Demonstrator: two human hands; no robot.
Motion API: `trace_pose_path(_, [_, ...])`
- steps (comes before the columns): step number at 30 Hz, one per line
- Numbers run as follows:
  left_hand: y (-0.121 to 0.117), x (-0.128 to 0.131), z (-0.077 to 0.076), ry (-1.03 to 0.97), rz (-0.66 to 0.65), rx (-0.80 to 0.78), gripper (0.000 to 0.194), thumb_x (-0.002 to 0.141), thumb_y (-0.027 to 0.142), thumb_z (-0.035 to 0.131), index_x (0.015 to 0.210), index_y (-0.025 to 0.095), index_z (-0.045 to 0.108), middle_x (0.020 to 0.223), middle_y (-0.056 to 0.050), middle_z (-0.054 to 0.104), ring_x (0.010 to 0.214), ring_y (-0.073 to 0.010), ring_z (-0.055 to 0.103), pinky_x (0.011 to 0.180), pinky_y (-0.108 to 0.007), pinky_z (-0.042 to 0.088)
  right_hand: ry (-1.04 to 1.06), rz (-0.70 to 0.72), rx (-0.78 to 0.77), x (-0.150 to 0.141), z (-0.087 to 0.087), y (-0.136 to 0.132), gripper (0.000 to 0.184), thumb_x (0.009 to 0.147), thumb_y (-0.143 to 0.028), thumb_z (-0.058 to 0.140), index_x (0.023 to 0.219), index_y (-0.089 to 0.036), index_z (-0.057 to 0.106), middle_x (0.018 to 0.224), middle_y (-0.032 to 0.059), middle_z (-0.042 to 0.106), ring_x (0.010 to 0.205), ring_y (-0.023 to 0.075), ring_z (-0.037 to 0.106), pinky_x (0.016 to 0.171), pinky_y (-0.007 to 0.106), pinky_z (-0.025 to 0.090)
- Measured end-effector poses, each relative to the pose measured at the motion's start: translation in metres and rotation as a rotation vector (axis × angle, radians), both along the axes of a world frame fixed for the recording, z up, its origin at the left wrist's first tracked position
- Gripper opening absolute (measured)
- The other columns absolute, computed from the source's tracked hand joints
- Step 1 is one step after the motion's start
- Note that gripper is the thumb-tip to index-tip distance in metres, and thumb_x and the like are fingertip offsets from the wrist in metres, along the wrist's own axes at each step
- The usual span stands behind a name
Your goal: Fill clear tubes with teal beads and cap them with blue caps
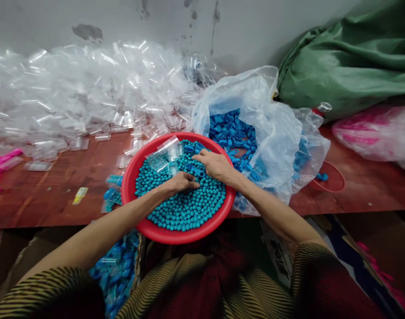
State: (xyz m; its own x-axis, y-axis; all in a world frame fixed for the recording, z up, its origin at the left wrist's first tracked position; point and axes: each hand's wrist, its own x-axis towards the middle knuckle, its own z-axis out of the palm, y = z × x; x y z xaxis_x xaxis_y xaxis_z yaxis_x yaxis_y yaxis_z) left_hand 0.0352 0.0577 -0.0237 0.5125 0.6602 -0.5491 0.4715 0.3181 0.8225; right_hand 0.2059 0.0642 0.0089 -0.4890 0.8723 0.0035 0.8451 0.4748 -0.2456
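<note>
A red basin (129, 177) full of small turquoise beads (185, 212) stands before me at the table's front edge. My left hand (183, 182) reaches into its middle, thumb and fingers apart, fingertips at the beads. Above it, on the right, my right hand (217, 166) bends over the beads with its fingers a little apart, nothing plainly held in them. Between the hands lies a blue plastic piece (196, 170); another blue piece (198, 147) is just beyond my right fingertips. Clear plastic sleeves (159, 160) rest on the beads at the basin's far left.
Clear sleeves (89, 88) are heaped along the wall. Right of the basin, an open plastic bag (271, 128) holds blue pieces. Farther right are a small red dish (335, 177), a pink-filled bag (371, 133) and a green sack (348, 66). Filled blue packets (117, 270) lie below the table edge.
</note>
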Motion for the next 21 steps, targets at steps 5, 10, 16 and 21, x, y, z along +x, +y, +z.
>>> trace_pose_path(5, [0.006,-0.005,0.001,-0.112,0.051,-0.196,0.029,0.053,0.034,0.074,0.061,0.014,0.054,0.055,0.005,0.047,0.050,-0.0068,0.041,0.051,-0.022,0.033,-0.199,0.233,-0.051,0.000,-0.004,-0.007,0.034,0.094,-0.024,0.034,0.117,-0.028,0.057,0.102,0.0072,0.055,0.082,0.0179,0.055,0.060,0.027,0.031])
trace_pose_path(10, [0.009,-0.002,0.003,-0.006,0.072,-0.208,0.027,0.053,0.028,0.076,0.067,0.013,0.059,0.057,0.003,0.051,0.051,-0.0088,0.044,0.047,-0.022,0.032,-0.304,0.224,-0.034,-0.005,-0.001,-0.005,0.032,0.095,-0.023,0.031,0.112,-0.020,0.058,0.097,0.0099,0.058,0.074,0.0176,0.055,0.057,0.028,0.028])
trace_pose_path(16, [0.007,0.020,-0.002,0.095,0.137,-0.140,0.032,0.048,0.018,0.079,0.052,0.016,0.047,0.042,0.007,0.038,0.045,-0.0075,0.034,0.042,-0.022,0.023,-0.307,0.110,0.030,-0.002,0.003,-0.003,0.031,0.094,-0.025,0.032,0.103,-0.018,0.061,0.096,0.0094,0.059,0.074,0.0185,0.054,0.057,0.029,0.029])
trace_pose_path(21, [0.005,0.019,-0.002,-0.054,0.164,-0.238,0.031,0.054,0.029,0.078,0.060,0.015,0.051,0.054,0.004,0.052,0.052,-0.0091,0.046,0.047,-0.021,0.034,-0.237,0.050,0.125,0.004,0.001,-0.003,0.024,0.090,-0.026,0.041,0.091,-0.016,0.063,0.105,0.0119,0.056,0.089,0.0235,0.051,0.066,0.031,0.035])
